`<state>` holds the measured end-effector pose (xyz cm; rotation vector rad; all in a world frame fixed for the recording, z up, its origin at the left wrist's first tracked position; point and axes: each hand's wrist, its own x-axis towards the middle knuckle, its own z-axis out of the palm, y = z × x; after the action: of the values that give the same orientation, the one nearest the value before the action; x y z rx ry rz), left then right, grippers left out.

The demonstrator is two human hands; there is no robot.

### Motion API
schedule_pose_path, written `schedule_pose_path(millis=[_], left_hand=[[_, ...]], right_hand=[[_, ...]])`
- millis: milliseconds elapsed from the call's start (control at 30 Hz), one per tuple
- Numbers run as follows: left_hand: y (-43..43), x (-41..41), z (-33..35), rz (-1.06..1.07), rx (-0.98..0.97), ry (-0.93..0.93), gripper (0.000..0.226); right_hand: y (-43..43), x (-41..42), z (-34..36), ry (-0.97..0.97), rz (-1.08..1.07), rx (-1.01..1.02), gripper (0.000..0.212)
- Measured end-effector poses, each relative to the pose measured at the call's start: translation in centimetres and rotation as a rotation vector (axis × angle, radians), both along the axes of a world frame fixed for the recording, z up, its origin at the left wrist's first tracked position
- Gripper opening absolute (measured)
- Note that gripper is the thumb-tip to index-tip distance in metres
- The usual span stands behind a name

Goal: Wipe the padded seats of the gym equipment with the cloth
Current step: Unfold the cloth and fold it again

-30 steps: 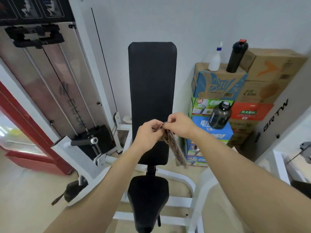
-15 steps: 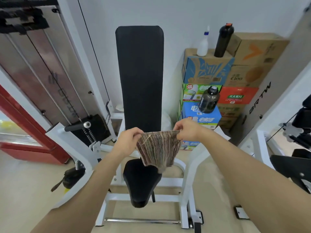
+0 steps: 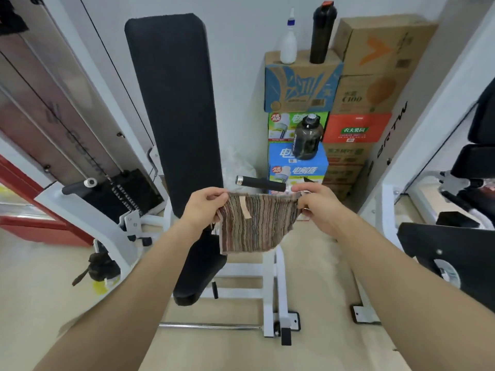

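A striped brown cloth (image 3: 257,226) hangs spread out between my two hands. My left hand (image 3: 205,206) pinches its upper left corner and my right hand (image 3: 317,204) pinches its upper right corner. Behind the cloth stands a gym machine with a tall black padded backrest (image 3: 174,103) and a small black padded seat (image 3: 199,271) below it. The cloth hangs in the air in front of the seat's right side and touches neither pad. Another black padded seat (image 3: 450,253) shows at the right edge.
The machine's white frame (image 3: 269,279) and black handles (image 3: 261,183) flank the seat. A weight stack (image 3: 128,191) stands at left. Stacked cardboard boxes (image 3: 302,81) with bottles (image 3: 322,30) on top fill the back right. A dark bag (image 3: 100,265) lies on the floor at left.
The cloth went from bunched between my hands to spread wide as they moved apart. My view shifted down and to the right, bringing more floor and the right-hand machine into sight.
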<state>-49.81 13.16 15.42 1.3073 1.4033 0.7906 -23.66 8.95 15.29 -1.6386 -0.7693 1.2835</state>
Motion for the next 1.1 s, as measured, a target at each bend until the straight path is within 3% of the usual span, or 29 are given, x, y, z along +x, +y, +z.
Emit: schedule_pose_path(millis=[100, 200, 300, 467, 633, 767, 1100], left_hand=[[-2.0, 5.3, -0.5, 0.057, -0.020, 0.026, 0.015], [-3.4, 9.5, -1.0, 0.174, -0.031, 0.072, 0.011], [-5.1, 13.4, -1.0, 0.233, -0.171, -0.046, 0.008], [-8.0, 20.7, 0.2, 0.093, -0.397, -0.356, 0.007], [-8.7, 25.3, 1.1, -0.061, -0.483, -0.459, 0.017], [-7.7, 26.5, 0.5, -0.157, -0.411, -0.486, 0.025], [-5.1, 28.3, -0.1, -0.346, -0.061, -0.177, 0.010]], right_hand=[[-2.0, 5.1, -1.2, 0.118, -0.094, -0.009, 0.048], [-4.4, 10.1, -2.0, 0.119, -0.193, -0.130, 0.029], [-6.6, 13.4, -2.1, 0.112, -0.243, -0.205, 0.027], [-8.4, 14.6, -1.1, 0.272, -0.226, -0.092, 0.033], [-9.1, 14.5, -0.7, 0.204, -0.053, 0.141, 0.025], [-9.4, 15.5, -1.1, 0.150, -0.079, 0.243, 0.027], [-9.1, 16.5, -1.4, 0.019, -0.052, 0.327, 0.022]])
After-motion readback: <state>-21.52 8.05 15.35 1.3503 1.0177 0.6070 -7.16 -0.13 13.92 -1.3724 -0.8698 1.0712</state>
